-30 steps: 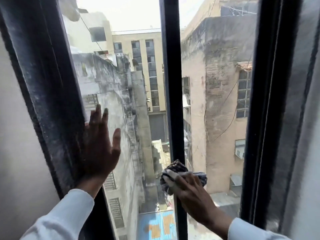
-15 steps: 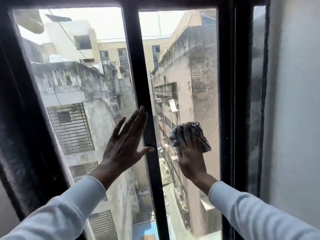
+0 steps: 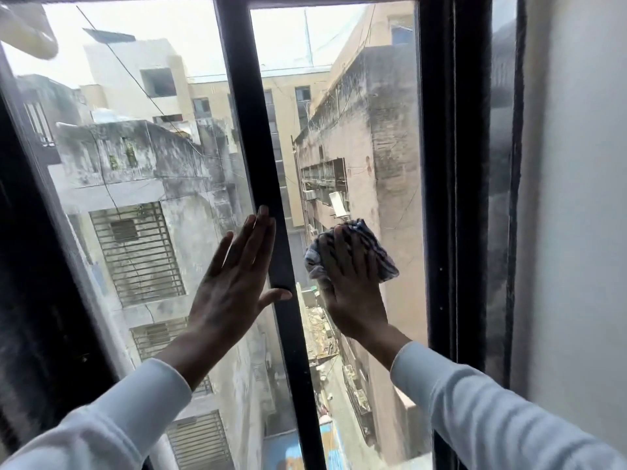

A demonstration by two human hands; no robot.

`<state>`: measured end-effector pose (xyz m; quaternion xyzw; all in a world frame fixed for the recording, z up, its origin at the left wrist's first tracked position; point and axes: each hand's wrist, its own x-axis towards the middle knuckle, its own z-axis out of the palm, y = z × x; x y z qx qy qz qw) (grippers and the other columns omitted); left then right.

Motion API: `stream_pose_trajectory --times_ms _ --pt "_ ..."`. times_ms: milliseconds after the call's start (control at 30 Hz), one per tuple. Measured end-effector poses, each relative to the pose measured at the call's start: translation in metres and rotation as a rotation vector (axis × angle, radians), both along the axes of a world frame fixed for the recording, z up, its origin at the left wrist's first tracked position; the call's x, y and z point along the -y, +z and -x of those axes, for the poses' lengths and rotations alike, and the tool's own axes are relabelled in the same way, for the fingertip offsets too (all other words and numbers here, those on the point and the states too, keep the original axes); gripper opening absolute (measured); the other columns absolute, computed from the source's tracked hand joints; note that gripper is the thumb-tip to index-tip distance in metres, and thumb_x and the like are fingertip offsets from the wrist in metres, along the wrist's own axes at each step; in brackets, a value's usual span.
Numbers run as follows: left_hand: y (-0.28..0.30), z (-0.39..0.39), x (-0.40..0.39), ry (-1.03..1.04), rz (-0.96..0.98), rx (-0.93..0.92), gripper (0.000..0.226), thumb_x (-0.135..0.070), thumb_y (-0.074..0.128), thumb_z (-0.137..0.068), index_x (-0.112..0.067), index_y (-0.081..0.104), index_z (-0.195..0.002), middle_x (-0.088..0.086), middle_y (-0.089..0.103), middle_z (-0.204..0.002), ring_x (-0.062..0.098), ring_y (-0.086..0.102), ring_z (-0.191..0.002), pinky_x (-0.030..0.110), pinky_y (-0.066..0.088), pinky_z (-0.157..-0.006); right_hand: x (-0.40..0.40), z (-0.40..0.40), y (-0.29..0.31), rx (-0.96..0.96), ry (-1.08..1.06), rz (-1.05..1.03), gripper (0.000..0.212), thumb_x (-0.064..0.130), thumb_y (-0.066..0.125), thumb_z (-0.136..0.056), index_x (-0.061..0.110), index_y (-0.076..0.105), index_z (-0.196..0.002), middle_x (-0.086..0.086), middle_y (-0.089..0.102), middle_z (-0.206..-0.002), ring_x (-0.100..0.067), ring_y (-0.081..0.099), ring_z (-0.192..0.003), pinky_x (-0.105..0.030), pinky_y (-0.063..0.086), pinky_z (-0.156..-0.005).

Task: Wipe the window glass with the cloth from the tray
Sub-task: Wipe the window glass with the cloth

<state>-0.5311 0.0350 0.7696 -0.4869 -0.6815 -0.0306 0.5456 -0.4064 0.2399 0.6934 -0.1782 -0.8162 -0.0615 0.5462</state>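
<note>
A dark checked cloth (image 3: pixel 383 257) is pressed flat against the right pane of window glass (image 3: pixel 383 157) under my right hand (image 3: pixel 351 283), whose fingers spread over it. My left hand (image 3: pixel 234 283) lies flat and open on the left pane (image 3: pixel 135 171), fingertips touching the black centre bar (image 3: pixel 268 184), thumb resting across the bar. Both arms wear white sleeves. No tray is in view.
A black window frame (image 3: pixel 454 198) borders the right pane, with a pale wall (image 3: pixel 576 215) beyond it. A dark dusty frame (image 3: pixel 30 283) runs down the left side. Buildings and an alley show through the glass.
My right hand with the cloth has risen from low by the centre bar up onto the right pane. My left hand has shifted from the left frame across to the centre bar.
</note>
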Motion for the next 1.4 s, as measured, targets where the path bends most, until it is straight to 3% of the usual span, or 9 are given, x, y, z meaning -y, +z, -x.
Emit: stream_pose_trajectory --times_ms 100,233,400,567,767,967,1200,1300,1400 --pt "-0.001 0.001 0.001 0.009 -0.011 -0.001 0.118 -0.079 0.049 -0.096 -0.007 0.002 -0.177 0.010 -0.004 -0.188 0.026 0.007 -0.174 0.049 0.016 -0.139 -0.036 -0.016 0.047 -0.032 -0.028 -0.149 0.064 0.043 0.036 -0.116 0.041 0.015 -0.176 0.014 -0.009 -0.185 -0.017 -0.007 -0.174 -0.048 -0.002 -0.141" --pt "-0.001 -0.002 0.000 0.003 -0.024 0.025 0.127 -0.076 0.064 -0.087 -0.007 0.006 -0.177 0.010 -0.001 -0.188 0.028 0.009 -0.174 0.051 0.017 -0.139 0.001 -0.021 -0.006 -0.161 -0.071 0.271 0.063 0.050 0.023 -0.118 0.043 -0.001 -0.176 0.009 -0.023 -0.184 -0.019 -0.019 -0.173 -0.056 0.004 -0.140" --pt "0.001 -0.007 0.002 -0.013 0.005 0.078 0.129 -0.074 0.067 -0.085 -0.010 0.003 -0.177 0.008 -0.006 -0.188 0.030 0.001 -0.174 0.053 0.013 -0.140 0.009 -0.013 0.022 0.161 0.051 -0.295 0.072 0.026 0.051 -0.107 0.034 0.027 -0.174 0.007 0.019 -0.186 -0.014 -0.002 -0.174 -0.053 0.016 -0.140" --pt "0.002 -0.014 0.003 0.030 0.006 0.075 0.129 -0.073 0.071 -0.085 -0.008 0.008 -0.177 0.011 -0.001 -0.187 0.033 0.006 -0.174 0.048 0.000 -0.139 0.000 -0.032 0.048 -0.162 -0.125 0.215 0.062 0.033 0.041 -0.115 0.024 0.028 -0.176 -0.004 0.014 -0.187 -0.028 0.010 -0.175 -0.050 0.012 -0.142" --pt "0.002 -0.022 0.005 0.067 0.030 0.066 0.130 -0.072 0.070 -0.088 -0.007 0.000 -0.177 0.012 -0.009 -0.186 0.030 0.000 -0.174 0.049 0.010 -0.141 0.007 -0.031 0.064 0.230 -0.021 -0.229 0.067 0.028 0.048 -0.110 0.033 0.031 -0.174 0.004 0.022 -0.186 -0.026 0.015 -0.174 -0.051 0.013 -0.142" --pt "0.001 -0.022 0.005 0.107 0.075 0.064 0.124 -0.073 0.049 -0.099 -0.006 -0.026 -0.171 0.011 -0.032 -0.181 0.027 -0.020 -0.170 0.046 -0.013 -0.136 0.034 -0.022 0.030 -0.048 -0.185 0.490 0.070 0.040 0.032 -0.119 0.022 0.000 -0.178 -0.006 -0.021 -0.185 -0.029 -0.018 -0.173 -0.057 -0.003 -0.140" --pt "0.003 -0.021 0.009 0.060 0.063 0.055 0.123 -0.073 0.050 -0.099 -0.004 -0.019 -0.173 0.013 -0.025 -0.183 0.027 -0.013 -0.172 0.047 -0.010 -0.135 0.016 -0.021 0.108 0.077 -0.008 0.018 0.059 0.039 0.047 -0.113 0.030 0.038 -0.171 -0.006 0.020 -0.186 -0.036 0.010 -0.174 -0.059 0.010 -0.140" --pt "0.003 -0.022 0.008 0.069 0.075 0.064 0.122 -0.074 0.045 -0.100 -0.003 -0.026 -0.170 0.014 -0.034 -0.179 0.026 -0.020 -0.170 0.046 -0.019 -0.131 0.024 -0.027 0.097 -0.207 -0.186 0.358 0.057 0.038 0.047 -0.117 0.026 0.039 -0.172 -0.012 0.020 -0.185 -0.035 0.015 -0.174 -0.055 0.014 -0.141" --pt "0.003 -0.020 0.006 0.038 0.097 0.105 0.123 -0.072 0.047 -0.101 -0.004 -0.029 -0.169 0.014 -0.038 -0.178 0.027 -0.025 -0.169 0.045 -0.022 -0.131 0.062 -0.012 0.037 -0.131 -0.237 0.354 0.059 0.033 0.046 -0.118 0.031 0.030 -0.175 -0.006 0.018 -0.187 -0.031 0.014 -0.174 -0.052 0.015 -0.142"
